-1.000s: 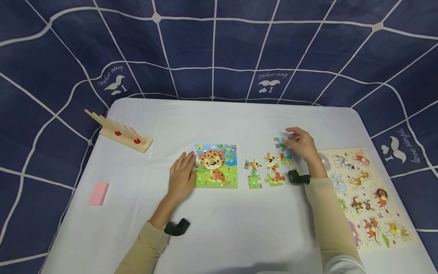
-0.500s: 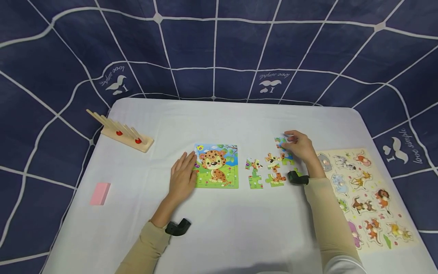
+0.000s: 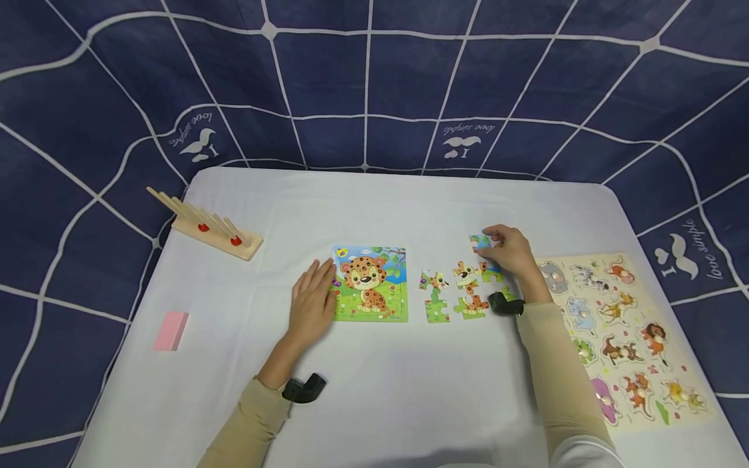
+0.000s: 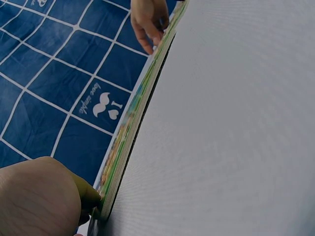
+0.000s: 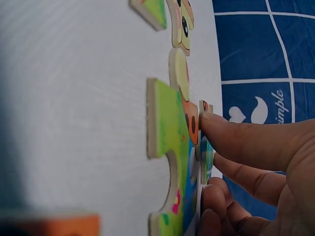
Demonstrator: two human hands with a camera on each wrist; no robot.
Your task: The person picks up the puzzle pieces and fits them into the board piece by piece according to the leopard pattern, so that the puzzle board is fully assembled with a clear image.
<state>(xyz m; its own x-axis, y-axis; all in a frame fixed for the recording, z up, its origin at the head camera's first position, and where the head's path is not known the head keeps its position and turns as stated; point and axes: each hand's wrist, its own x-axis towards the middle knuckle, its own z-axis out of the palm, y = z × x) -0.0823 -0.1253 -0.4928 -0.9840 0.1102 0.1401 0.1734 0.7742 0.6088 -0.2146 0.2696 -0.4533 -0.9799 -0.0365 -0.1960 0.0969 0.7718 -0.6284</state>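
In the head view my left hand rests at the left edge of a leopard jigsaw puzzle, its fingers fairly straight. From the left wrist, the puzzle's side edge shows beside that hand. Over on the right, my right hand pinches a blue jigsaw piece at the top of a loose group. The right wrist view has the thumb on one side of this piece and fingers on the other. Just below lies a green and blue piece; more pieces sit nearer the leopard puzzle.
A cream animal peg board lies at the right, partly behind the right forearm. At the far left stands a wooden peg rack with red beads. A pink block is near the left table edge. Dark blue gridded cloth hangs around.
My right hand has shifted a little left, its thumb and fingers drawing in on the blue piece. The left hand stays in place by the leopard puzzle.
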